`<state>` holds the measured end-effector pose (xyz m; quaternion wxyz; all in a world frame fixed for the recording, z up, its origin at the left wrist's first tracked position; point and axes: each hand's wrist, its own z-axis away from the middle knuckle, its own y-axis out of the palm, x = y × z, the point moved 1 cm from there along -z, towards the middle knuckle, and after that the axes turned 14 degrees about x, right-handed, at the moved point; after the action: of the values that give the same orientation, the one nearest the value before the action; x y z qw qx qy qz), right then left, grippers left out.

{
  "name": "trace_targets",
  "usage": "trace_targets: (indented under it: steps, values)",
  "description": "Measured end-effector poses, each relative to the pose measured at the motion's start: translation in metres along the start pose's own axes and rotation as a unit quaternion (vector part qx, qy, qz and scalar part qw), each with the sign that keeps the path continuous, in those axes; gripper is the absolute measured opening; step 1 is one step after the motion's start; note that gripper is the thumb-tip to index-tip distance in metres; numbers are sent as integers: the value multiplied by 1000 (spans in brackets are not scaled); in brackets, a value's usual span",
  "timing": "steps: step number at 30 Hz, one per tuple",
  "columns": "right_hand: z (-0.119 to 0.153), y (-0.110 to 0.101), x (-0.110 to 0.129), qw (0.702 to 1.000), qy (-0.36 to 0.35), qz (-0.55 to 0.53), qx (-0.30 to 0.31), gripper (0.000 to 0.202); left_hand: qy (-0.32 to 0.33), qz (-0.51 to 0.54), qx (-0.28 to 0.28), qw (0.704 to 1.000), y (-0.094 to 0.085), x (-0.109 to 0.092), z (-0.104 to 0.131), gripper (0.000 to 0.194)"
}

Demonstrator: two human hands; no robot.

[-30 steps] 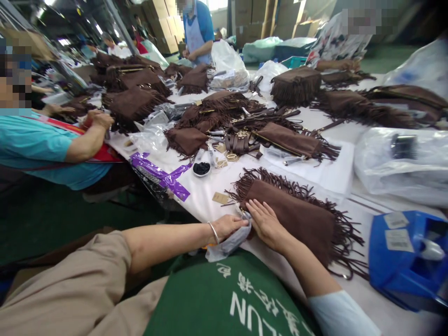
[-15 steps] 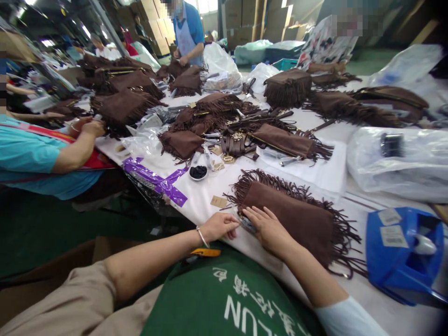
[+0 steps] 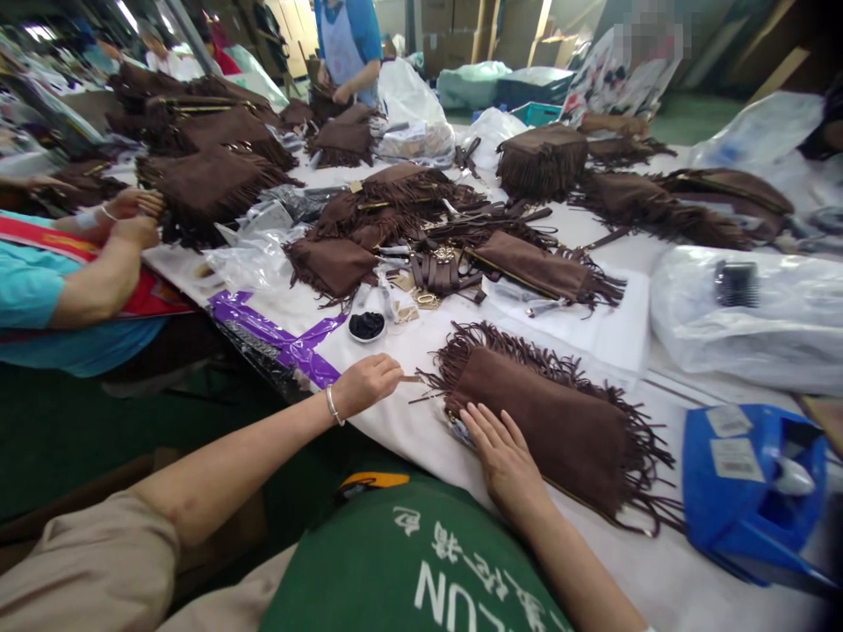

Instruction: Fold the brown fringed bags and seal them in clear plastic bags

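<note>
A brown fringed bag [image 3: 546, 412] lies flat on the white table in front of me, fringe along its far edge and right end. My right hand [image 3: 504, 448] rests on the bag's near left part, fingers spread. Left of the bag, my left hand [image 3: 367, 384] pinches a small tan tag [image 3: 412, 379], seen nearly edge-on beside the left fringe. Clear plastic [image 3: 459, 427] shows at the bag's near left corner, partly under my right fingers.
A small dish of black pieces [image 3: 367, 326] stands beyond my left hand. Brown straps [image 3: 440, 272] and more fringed bags lie farther back. On the right are a blue dispenser [image 3: 751, 491] and a plastic-wrapped bundle [image 3: 744, 320]. Co-workers' hands [image 3: 135, 218] are at the left.
My left hand has moved left and away from me, from the bag's near corner, and has taken hold of the tag that lay on the table. My right hand has hardly moved.
</note>
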<state>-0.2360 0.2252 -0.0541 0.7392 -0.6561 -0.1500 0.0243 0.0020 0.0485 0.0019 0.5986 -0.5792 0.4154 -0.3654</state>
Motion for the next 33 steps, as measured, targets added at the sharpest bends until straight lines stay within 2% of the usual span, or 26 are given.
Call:
trace_targets:
  steps: [3,6,9,12,15,17,20,22,23,25,27,29,31,33]
  values:
    - [-1,0,-2,1000,-10,-2,-11,64,-9,42,19,999,-21,-6,-21,20]
    - [1,1,-4,999,-24,-8,-20,64,37,147,37,988,-27,-27,-63,20]
    - [7,3,-5,999,-11,-13,-35,58,108,244,70,961,-19,-56,-113,15]
    - [16,3,-5,998,34,-17,-56,54,127,302,90,940,-7,-80,-146,15]
    - [19,-2,-5,996,66,-25,-62,53,110,402,114,902,-1,-86,-153,44]
    - [16,-9,-5,995,73,-29,-56,51,71,505,129,850,1,-79,-147,56]
    - [7,-19,-7,996,65,-41,-38,44,-30,650,86,754,6,-58,-119,47]
    - [3,-22,-11,995,58,-67,-34,41,-113,703,50,700,12,-44,-89,43]
    - [2,-22,-13,994,57,-87,-38,41,-149,720,51,676,17,-40,-70,45]
    - [4,-20,-17,988,54,-133,-55,42,-199,754,93,619,28,-42,-34,53]
    - [7,-17,-19,981,49,-172,-79,43,-202,800,156,543,38,-55,-6,60]
    - [10,-15,-19,974,43,-199,-100,43,-158,854,180,462,46,-74,3,63]
    - [12,-15,-16,970,37,-214,-111,42,-97,900,142,399,50,-93,-10,63]
    - [13,-18,-13,968,33,-221,-112,43,-69,931,63,353,50,-103,-36,57]
